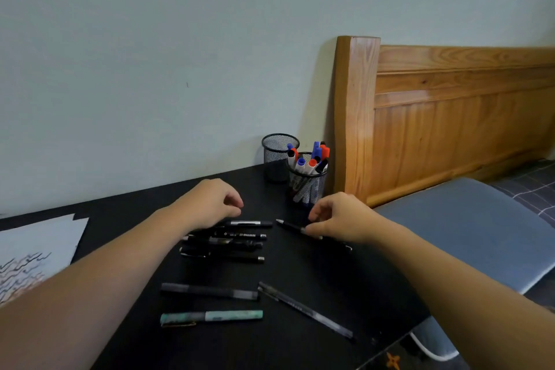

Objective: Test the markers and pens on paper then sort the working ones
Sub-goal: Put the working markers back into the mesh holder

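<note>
A black pen (pixel 295 228) is pinched by the right hand (pixel 339 219) at centre right of the frame, its tip pointing toward the upper left and its barrel lying low over the black desk (pixel 135 339); whether it is lifted clear cannot be told. The left hand (pixel 210 204) is seen with fingers loosely curled, resting over the top of a row of dark pens (pixel 223 242) at frame centre; whether anything is held by it cannot be told. Lower down, a grey pen (pixel 208 291), a teal pen (pixel 211 317) and a slanted black pen (pixel 304 309) are laid apart from that row. Capped markers (pixel 309 159) are stood in a mesh cup (pixel 306 189) at the desk's far edge, a second mesh cup (pixel 277 156) just behind it. Scribbled paper (pixel 33 252) is shown at the left edge. The pens are judged light, rigid and smooth, likely to roll on the bare surface; a hold at mid-barrel, thumb against fingertips, is judged steadiest, with caps best gripped separately when pulled.
</note>
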